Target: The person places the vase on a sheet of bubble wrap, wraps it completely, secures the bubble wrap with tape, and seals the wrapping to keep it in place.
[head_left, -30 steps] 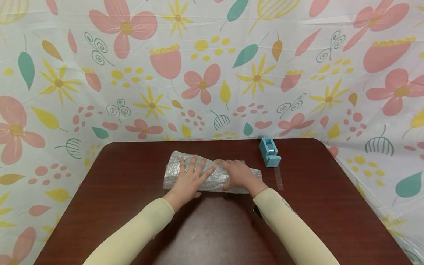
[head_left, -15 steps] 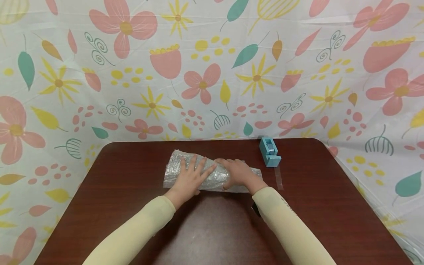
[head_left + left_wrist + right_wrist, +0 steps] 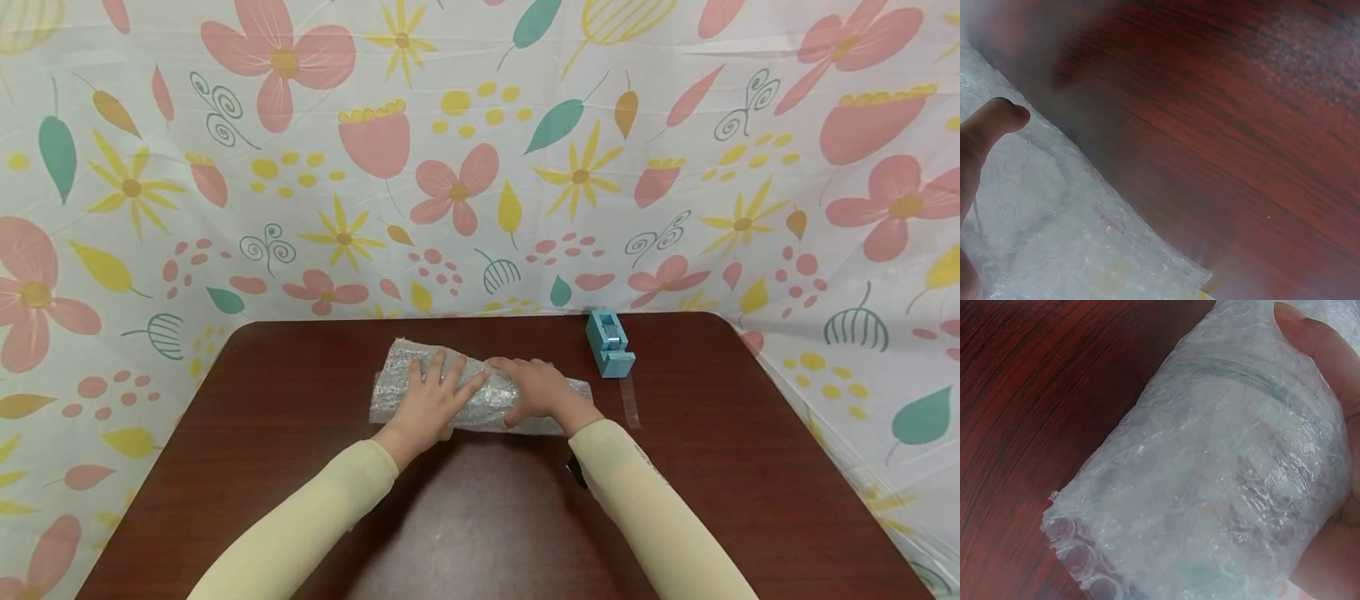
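A bubble-wrap bundle (image 3: 388, 393), rolled into a rough cylinder, lies crosswise on the table. My left hand (image 3: 424, 408) rests on its left half with the fingers spread and fairly straight, the thumb low on the near side. My right hand (image 3: 542, 392) is curved round the right half and grips it. In the left wrist view a digit (image 3: 992, 124) touches the wrap near its edge. The right wrist view shows the bundle's end (image 3: 1082, 556) with open bubble cells, and a faint greenish line under the layers. What is inside is hard to make out.
A light blue tape dispenser (image 3: 610, 343) stands at the back right. From its front a strip of clear tape (image 3: 630, 403) runs along the dark red-brown table (image 3: 480, 517). A flower-print sheet (image 3: 457, 242) hangs behind the far edge.
Both hands stay on the bubble-wrap bundle with almost no movement. The right forearm has shifted very slightly to the left; the dispenser and tape strip look the same.
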`<state>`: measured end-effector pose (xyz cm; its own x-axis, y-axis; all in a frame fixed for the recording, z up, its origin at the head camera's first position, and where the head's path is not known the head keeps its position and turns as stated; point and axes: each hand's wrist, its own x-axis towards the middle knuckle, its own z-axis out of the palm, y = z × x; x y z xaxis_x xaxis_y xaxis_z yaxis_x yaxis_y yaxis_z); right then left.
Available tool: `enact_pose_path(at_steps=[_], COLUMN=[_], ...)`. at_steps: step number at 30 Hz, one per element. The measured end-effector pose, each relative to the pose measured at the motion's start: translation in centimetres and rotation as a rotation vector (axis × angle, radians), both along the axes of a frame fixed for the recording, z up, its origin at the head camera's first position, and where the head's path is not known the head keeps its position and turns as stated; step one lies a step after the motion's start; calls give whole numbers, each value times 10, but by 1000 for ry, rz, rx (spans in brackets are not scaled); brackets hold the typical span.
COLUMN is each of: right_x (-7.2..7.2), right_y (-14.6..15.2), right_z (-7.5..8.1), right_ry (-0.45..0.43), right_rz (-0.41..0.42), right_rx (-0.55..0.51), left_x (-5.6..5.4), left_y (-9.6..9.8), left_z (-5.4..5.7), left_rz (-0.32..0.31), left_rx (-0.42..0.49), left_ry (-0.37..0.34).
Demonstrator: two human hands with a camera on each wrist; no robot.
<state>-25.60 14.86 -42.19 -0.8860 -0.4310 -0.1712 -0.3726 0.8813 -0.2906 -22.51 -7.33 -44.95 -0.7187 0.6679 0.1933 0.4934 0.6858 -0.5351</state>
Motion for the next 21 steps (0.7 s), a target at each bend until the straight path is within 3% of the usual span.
enact_pose_path(at_steps=[21], right_x=[-8], right_y=[2], right_z=[6], right_ry=[-88], right_rz=[6], right_rx=[-23], left_x=[-7], left_y=[2], left_z=[5], left_rz=[-7], left_rx=[-28], left_ry=[26])
